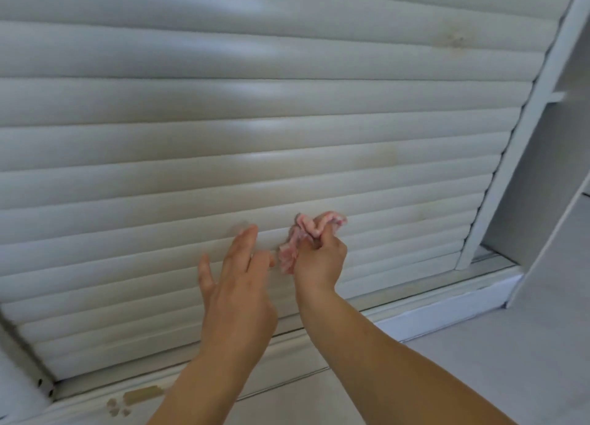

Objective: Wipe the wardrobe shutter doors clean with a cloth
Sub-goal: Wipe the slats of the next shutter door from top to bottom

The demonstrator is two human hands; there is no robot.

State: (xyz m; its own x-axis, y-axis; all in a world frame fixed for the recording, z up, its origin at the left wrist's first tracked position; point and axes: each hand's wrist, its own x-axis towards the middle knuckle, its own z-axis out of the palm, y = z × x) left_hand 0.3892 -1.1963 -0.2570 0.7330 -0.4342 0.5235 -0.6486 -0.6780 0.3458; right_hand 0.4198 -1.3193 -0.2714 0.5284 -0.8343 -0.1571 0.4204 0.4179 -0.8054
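- Chipped patch of bare brown material (137, 398) sits on the white sill, below and left of the white slatted shutter door (223, 137), which serves as the landmark.
- Slats of the door run side to side across the view, so their long axis lies left–right; faint brownish marks show on the upper right slats (455, 38).
- Left hand (238, 284) lies against the door's lower slats with fingers straight and spread, grasping nothing; its fingertips (250, 231) appear to touch a slat.
- Crumpled pink cloth (306, 236) is just to the right of that hand, against the same band of lower slats.
- Right hand (321, 258) is clenched round the cloth, which bunches out above and to the left of the fist.
- Judging by this, the right hand is the working one; wiping would run along the slat's length, with unwiped door stretching above and to both sides.
- White frame post (523, 130) bounds the door on its right.
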